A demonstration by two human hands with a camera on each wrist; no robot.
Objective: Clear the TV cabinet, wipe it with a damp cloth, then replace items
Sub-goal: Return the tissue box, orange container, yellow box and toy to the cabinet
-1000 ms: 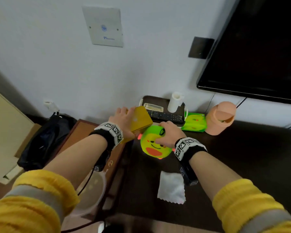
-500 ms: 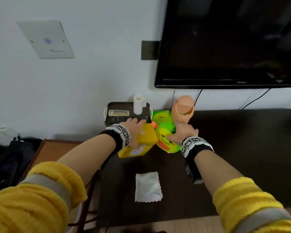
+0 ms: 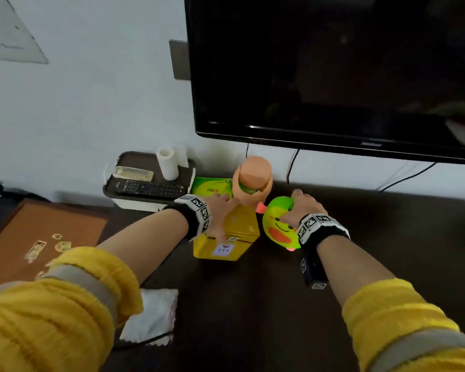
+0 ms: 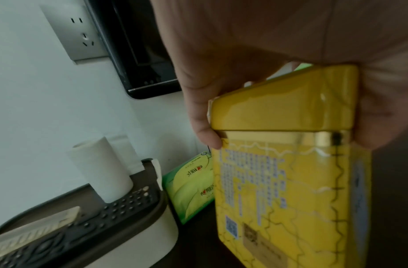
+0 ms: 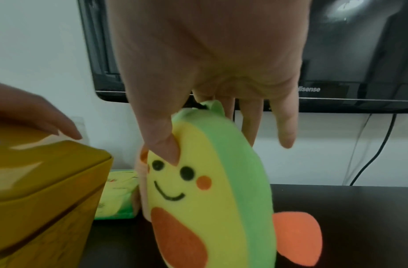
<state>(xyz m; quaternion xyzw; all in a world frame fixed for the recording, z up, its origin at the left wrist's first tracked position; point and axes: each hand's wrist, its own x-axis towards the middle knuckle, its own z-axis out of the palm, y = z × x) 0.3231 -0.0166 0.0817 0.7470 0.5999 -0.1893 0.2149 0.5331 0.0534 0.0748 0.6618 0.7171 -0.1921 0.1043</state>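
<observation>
In the middle of the head view the left hand (image 3: 218,214) is gripping a yellow tin (image 3: 227,232) from above, its fingers (image 4: 204,116) and thumb curling over the lid's opposite edges. Whether the tin's base is touching the dark surface (image 3: 279,304) cannot be told. Just to its right, the right hand (image 3: 302,208) is pinching a green-and-yellow plush toy (image 3: 278,226) with a smiling face, thumb on the face side and the other fingers (image 5: 286,127) reaching down behind it. The toy is standing upright, with its orange foot low near the surface.

Behind the two things, toward the wall, a peach-coloured bin (image 3: 253,178) is standing beside a green packet (image 3: 212,187). Left of these a dark tray (image 3: 134,157) is carrying a remote control (image 3: 148,187) and a white roll (image 3: 167,163). A white cloth (image 3: 153,315) is lying on the surface at the lower left of the frame, partly under the left sleeve. A black television (image 3: 333,71) is filling the upper right.
</observation>
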